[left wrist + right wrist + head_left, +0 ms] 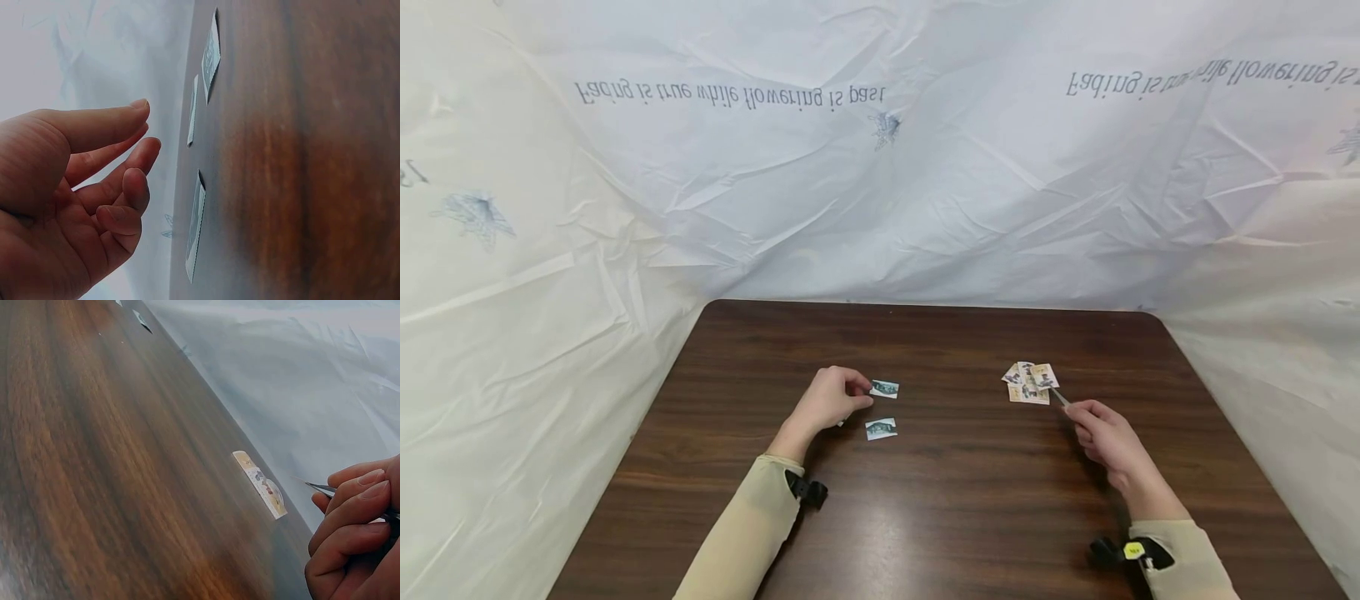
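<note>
My left hand [831, 398] hovers over the table with loosely bent fingers, and nothing shows between thumb and fingertips in the left wrist view. By its fingertips lies a green-and-white postage stamp [886, 389]. Closer to me is a second green stamp [881, 429], and a third one [840, 422] is mostly hidden behind the hand. Fine-tipped metal tweezers [1059, 397] are gripped in my right hand [1105, 437]. Their tips point at a cluster of overlapping yellowish stamps [1028, 395]; whether they touch the top one I cannot tell.
The dark wood-grain table [955, 483] has rounded far corners. White plastic sheeting [880, 208] with printed writing hangs behind it and along both sides. Black straps with small devices [806, 490] sit at both wrists over light sleeves.
</note>
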A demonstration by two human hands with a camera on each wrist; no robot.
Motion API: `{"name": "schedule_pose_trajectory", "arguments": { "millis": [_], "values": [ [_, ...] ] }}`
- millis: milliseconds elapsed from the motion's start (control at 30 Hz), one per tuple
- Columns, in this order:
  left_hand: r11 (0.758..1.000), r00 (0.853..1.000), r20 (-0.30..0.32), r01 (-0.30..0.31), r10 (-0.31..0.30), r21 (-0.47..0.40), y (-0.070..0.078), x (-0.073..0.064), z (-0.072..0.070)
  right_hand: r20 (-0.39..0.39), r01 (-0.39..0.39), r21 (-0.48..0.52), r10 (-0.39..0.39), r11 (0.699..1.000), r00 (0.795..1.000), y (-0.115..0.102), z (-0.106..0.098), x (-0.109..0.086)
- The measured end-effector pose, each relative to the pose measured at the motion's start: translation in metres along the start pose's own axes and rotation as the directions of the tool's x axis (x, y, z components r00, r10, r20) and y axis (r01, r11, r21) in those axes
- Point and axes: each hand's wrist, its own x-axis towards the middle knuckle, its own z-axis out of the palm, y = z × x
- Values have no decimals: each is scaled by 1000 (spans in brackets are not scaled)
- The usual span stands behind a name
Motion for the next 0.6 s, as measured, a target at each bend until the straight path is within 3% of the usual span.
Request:
{"name": "schedule_pose_trajectory", "arguments": {
  "millis": [600],
  "values": [
    [1000, 1000, 9, -7, 7, -13, 2, -3, -2, -33, -11, 23, 12, 1000, 999, 9, -11, 1]
  ]
}}
